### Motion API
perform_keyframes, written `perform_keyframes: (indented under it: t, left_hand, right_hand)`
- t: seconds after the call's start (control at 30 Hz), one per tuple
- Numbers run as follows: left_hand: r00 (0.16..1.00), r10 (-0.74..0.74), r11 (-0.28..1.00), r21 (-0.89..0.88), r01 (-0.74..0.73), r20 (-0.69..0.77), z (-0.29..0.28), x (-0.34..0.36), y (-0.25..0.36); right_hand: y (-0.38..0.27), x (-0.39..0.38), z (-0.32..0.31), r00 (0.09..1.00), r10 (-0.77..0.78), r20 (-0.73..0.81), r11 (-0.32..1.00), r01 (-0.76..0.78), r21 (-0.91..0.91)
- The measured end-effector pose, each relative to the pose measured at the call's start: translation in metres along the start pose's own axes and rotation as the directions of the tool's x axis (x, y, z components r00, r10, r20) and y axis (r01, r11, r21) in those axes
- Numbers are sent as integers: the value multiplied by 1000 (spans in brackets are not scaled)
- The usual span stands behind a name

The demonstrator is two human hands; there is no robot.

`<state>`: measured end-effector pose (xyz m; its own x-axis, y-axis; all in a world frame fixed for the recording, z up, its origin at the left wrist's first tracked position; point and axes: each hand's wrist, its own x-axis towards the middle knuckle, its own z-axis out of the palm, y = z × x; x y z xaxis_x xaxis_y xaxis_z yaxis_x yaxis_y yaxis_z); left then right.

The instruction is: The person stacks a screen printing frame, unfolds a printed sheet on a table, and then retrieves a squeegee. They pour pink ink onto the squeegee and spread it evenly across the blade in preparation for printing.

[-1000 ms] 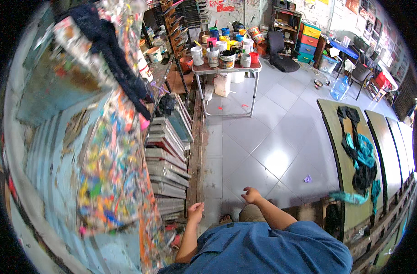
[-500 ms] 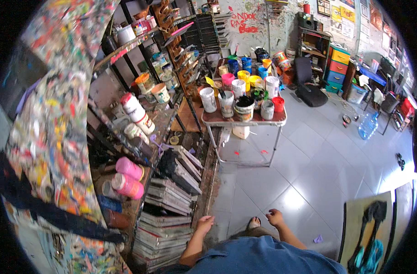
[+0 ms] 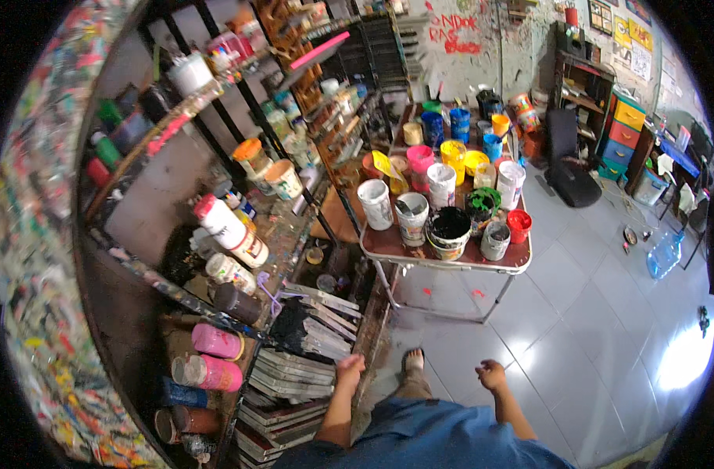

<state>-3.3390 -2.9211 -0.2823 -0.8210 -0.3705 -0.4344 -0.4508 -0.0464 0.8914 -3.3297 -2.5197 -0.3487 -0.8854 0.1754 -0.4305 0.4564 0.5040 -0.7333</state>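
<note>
My left hand (image 3: 350,367), loosely closed with nothing visible in it, hangs beside the stacked flat frames (image 3: 290,375) at the shelf's foot. My right hand (image 3: 491,374) is held over the tiled floor, fingers curled and empty. My left foot (image 3: 414,361) steps toward a folding table (image 3: 525,260) crowded with paint tubs, among them a black-filled bucket (image 3: 450,227), a red tub (image 3: 519,225) and a white bucket (image 3: 375,205).
A paint-stained rack (image 3: 208,98) on my left holds several jars, white bottles (image 3: 230,230) and pink containers (image 3: 220,371). Behind the table are a black chair (image 3: 568,180) and coloured drawers (image 3: 619,137). A blue water jug (image 3: 664,254) lies on the floor (image 3: 560,328).
The table and rack have grown nearer as I move forward and turn left. The dark cloth and leaning boards have largely left the view. Both hands stay low.
</note>
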Motion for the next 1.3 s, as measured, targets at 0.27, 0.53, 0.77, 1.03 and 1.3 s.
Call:
perform_keyframes:
  t: [0.27,0.53,0.77,1.03,1.3]
  left_hand:
    - [994,-12,995,-93,22,109,57,143,80]
    - [982,-178,981,-73,182,56,110,206,145]
    - [972,-233,965,-133,228,-21,148,201,131]
    - [993,44,924,-383,-1,105,122,171,62]
    - [960,-96,856,-514,-55,-262,116,143,95]
  right_hand:
    - [-67,88,-37,989,71,-132,990,-54,128]
    - [-97,119,-70,960,238,-145,939,-189,289]
    - [-71,146,-134,932,318,-173,937,-281,207]
    - [8,202,-183,991,59,118,802,23,-597]
    - [125,232,-167,808,-131,575,328,583,-744]
